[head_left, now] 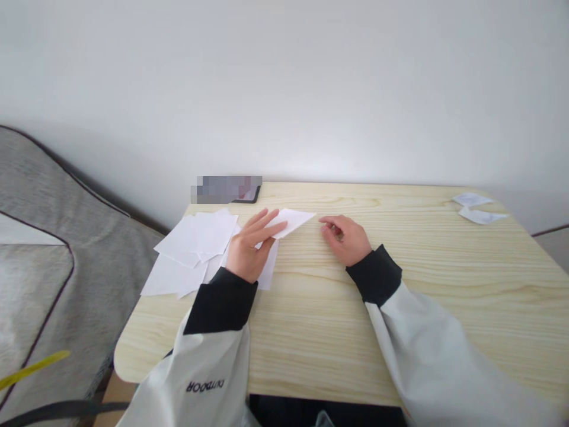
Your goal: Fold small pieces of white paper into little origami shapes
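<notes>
My left hand (253,246) lies flat with fingers stretched out on a white folded sheet of paper (293,220), pressing it onto the light wooden table (400,249). My right hand (345,237) rests on the tabletop just right of the paper's pointed corner, fingers curled inward, not touching the sheet and holding nothing I can see. A loose pile of white paper sheets (191,249) lies under and left of my left hand, reaching the table's left edge.
A dark phone or tablet (246,193) lies at the table's back edge by the white wall. Two small folded paper pieces (478,209) sit at the far right corner. A grey cushioned seat (48,249) stands left of the table.
</notes>
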{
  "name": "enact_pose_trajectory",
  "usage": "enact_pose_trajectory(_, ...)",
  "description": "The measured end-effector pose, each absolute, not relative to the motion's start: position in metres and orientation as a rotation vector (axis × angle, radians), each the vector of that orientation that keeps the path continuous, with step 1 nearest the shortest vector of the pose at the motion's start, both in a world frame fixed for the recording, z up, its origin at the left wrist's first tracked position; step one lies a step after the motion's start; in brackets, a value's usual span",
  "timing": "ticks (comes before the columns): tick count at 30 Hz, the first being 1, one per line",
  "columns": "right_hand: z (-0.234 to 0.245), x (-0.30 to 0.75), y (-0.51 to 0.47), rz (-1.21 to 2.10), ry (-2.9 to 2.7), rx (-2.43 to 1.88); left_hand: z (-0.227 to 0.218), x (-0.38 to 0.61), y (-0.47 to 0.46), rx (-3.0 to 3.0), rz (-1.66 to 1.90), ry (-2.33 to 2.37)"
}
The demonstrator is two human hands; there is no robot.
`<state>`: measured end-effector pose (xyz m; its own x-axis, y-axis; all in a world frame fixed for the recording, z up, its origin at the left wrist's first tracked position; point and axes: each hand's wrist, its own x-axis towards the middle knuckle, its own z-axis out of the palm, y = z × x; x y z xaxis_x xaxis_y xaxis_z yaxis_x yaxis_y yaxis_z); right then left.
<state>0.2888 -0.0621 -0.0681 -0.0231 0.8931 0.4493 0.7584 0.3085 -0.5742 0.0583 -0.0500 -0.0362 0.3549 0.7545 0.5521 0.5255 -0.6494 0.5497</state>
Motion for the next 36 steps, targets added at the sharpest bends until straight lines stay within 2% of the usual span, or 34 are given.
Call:
enact_pose_trajectory(3, -0.068, 0.289, -0.061, 0.227, -1.750, -1.489, -0.042, 0.054, -0.048, 2.483, 0.911, 1.149)
enact_pose_trajectory(14, -0.070, 0.288, -0.061, 0.181, -1.669, -1.471, -0.043, 0.052, -0.051, 2.659, 0.363, 1.237)
enact_pose_trajectory(22, -0.069, 0.289, -0.062, 0.176, -1.746, -1.475, -0.034, 0.042, -0.061, 2.709, 0.264, 1.268)
enact_pose_trajectory(29, -0.065, 0.281, -0.069, 0.000, -2.237, -1.307, -0.032, 0.018, -0.085, 2.817, 0.222, 1.529)
enact_pose_trajectory(36, -0.068, 0.285, -0.068, -0.138, -2.003, -1.727, -0.035, 0.026, -0.111, 2.862, 0.146, 1.387)
